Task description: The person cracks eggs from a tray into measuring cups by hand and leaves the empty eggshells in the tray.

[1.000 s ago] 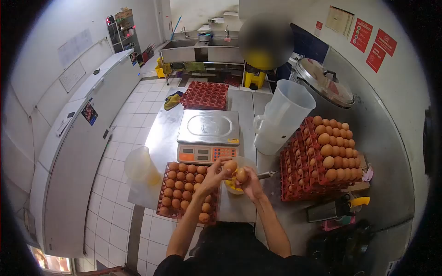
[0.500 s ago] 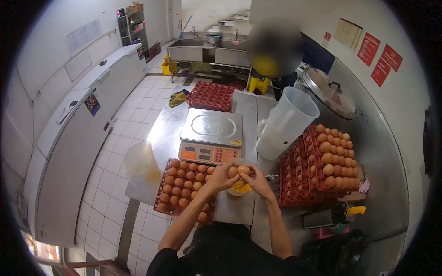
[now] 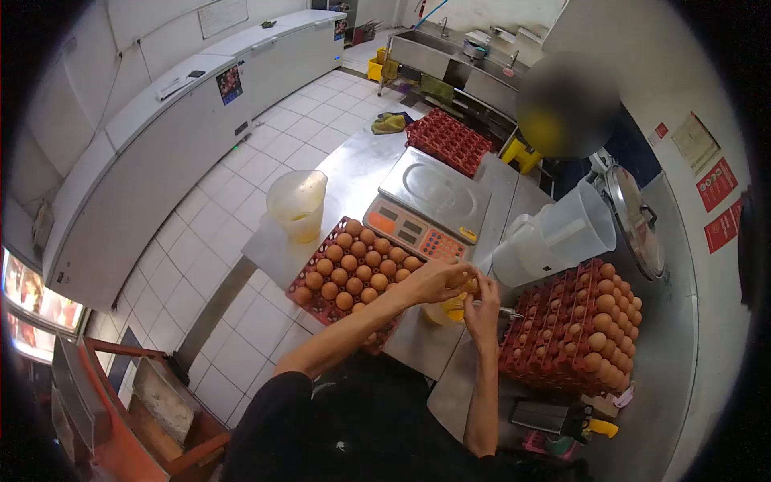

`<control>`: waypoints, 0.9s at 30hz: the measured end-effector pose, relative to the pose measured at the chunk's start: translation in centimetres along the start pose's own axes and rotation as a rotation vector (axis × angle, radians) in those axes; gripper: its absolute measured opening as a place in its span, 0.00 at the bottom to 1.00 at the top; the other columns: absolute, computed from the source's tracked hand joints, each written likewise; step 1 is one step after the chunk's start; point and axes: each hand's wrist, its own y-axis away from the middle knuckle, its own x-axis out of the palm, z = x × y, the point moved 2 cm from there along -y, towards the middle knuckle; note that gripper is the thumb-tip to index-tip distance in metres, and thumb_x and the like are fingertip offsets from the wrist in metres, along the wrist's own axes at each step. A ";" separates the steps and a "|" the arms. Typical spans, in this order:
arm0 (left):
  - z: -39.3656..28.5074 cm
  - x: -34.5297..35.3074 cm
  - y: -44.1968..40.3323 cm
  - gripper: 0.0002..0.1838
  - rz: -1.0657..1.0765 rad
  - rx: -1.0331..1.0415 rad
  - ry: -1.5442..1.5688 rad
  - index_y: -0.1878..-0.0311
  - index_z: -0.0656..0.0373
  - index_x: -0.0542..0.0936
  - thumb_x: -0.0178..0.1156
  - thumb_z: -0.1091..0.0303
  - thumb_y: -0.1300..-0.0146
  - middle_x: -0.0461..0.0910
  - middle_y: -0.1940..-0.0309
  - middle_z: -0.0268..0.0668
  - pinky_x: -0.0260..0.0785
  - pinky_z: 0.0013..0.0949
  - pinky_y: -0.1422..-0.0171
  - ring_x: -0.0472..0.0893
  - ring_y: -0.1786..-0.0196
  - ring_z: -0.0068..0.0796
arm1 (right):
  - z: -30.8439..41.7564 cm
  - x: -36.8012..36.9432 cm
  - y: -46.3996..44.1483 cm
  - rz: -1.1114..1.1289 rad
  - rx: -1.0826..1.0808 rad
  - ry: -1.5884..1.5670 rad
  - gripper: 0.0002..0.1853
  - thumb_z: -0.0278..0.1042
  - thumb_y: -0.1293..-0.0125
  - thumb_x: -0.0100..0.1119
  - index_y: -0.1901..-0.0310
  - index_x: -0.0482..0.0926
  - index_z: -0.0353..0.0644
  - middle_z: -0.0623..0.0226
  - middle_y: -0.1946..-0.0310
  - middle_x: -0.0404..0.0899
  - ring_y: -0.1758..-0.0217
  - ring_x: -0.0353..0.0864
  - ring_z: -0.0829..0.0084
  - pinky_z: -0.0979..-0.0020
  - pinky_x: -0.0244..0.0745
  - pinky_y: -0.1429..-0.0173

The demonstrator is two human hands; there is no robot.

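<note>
My left hand (image 3: pixel 440 281) and my right hand (image 3: pixel 483 312) meet above a small container (image 3: pixel 438 315) that has yellow egg in it. Between them is a brown egg (image 3: pixel 471 284), gripped by the fingers of both hands and mostly covered by them. I cannot tell whether its shell is whole or split. Left of the hands lies a red egg tray (image 3: pixel 297 299) filled with brown eggs (image 3: pixel 354 285). My left forearm passes over the tray's near right side.
A digital scale (image 3: pixel 438 193) stands beyond my hands, with stacked red trays (image 3: pixel 450 140) behind it. A clear jug (image 3: pixel 297 205) holding some yellow liquid is at left. To the right are a large plastic pitcher (image 3: pixel 554 233) and stacked egg trays (image 3: pixel 546 329).
The camera view has turned and tilted, so the scene sits farther right and slants. Both hands remain together over the container; the egg between them is now more hidden by the fingers.
</note>
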 end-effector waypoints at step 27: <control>-1.9 -13.9 27.0 0.28 -0.565 -1.049 -0.473 0.41 0.53 0.76 0.73 0.54 0.42 0.88 0.57 0.48 0.80 0.48 0.49 0.86 0.53 0.56 | 11.8 14.1 5.7 0.506 -0.149 -0.036 0.27 0.34 0.38 0.71 0.36 0.78 0.47 0.56 0.47 0.77 0.45 0.82 0.50 0.54 0.80 0.45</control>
